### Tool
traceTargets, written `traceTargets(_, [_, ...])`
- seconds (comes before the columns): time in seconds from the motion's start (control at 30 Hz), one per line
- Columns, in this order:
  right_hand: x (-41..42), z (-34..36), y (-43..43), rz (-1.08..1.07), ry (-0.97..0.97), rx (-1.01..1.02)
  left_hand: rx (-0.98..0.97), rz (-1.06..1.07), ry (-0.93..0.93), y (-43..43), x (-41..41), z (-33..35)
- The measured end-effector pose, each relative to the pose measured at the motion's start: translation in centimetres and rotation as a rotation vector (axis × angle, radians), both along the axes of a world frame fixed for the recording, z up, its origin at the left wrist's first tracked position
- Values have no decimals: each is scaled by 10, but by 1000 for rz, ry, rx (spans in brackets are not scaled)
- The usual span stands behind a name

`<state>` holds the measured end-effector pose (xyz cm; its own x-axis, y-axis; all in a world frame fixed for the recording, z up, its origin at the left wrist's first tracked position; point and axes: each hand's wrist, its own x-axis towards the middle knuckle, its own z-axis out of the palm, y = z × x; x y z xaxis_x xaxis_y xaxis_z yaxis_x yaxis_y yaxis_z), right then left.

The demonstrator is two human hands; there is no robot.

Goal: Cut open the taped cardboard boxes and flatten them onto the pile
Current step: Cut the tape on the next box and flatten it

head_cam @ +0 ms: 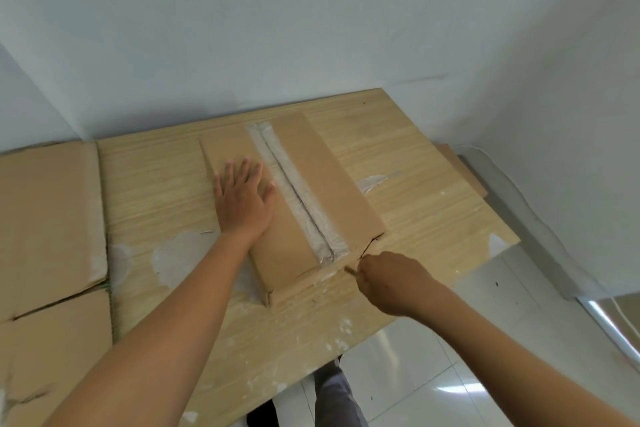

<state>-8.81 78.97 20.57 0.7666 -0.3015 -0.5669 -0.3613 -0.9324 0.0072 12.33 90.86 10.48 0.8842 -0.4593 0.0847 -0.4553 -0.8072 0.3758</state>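
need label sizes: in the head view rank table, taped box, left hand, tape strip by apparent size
1. table
2. taped box
3. left hand and tape strip look alike, so not ranked

box [294,191] mid-table [433,191], flattened pile [52,218] left — left hand [242,201] on box

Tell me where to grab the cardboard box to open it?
Take the right flap of the cardboard box by its long edge at the tape seam, coming from above. The seam looks slit down the middle, so that edge probably lifts free. The left hand lies flat on the other flap, so keep your grip on the right.
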Motion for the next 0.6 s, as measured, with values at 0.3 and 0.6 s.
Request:
traceTargets(0.3, [35,-53,-15,-363,-883,124,-124,-141,-117,-1,16,7])
traceTargets(0.6, [47,-106,-4,-322,-847,-64,138,-285,-59,-29,91,10])
